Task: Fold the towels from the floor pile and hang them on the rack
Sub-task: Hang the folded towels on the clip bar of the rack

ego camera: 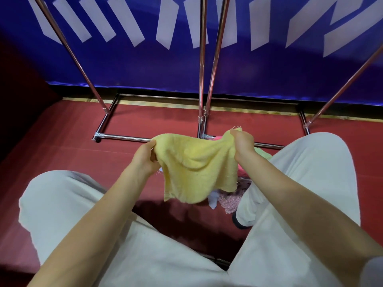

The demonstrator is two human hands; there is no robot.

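A: Two hands on one cloth. Left hand (145, 157) pinches the left top corner of the small pale-yellow terry towel (194, 168); right hand (243, 145) pinches the right top corner, fingers curled round the hem. Towel hangs slack between them, above the dark red floor (62, 146), between the knees.

B: Step in hand?

A: Spreading it flat before the first fold, I judge. Top edge sags in the middle and the lower edge is wavy, so pull the corners gently apart until the hem runs straight, then bring corner to corner. Soft terry will droop; a light shake should settle it.

B: Anything loose?

A: A frayed thread sticks up by the right thumb. Keep it clear of the fold.

B: The pile?

A: Mostly hidden. Heap of mixed small cloths (228, 198) lies on the floor behind and below the yellow one; only scraps show, pink, pale green, white, speckled mauve. Count impossible.

B: And the rack?

A: Chrome tube rack (202, 79): base bars and slanting uprights visible, top rail cut off at the frame edge, so I cannot say what already hangs there. Blue banner with white lettering (269, 65) behind, text cropped. Loose off-white trousers (306, 172) hide the feet, bar one dark shoe edge.
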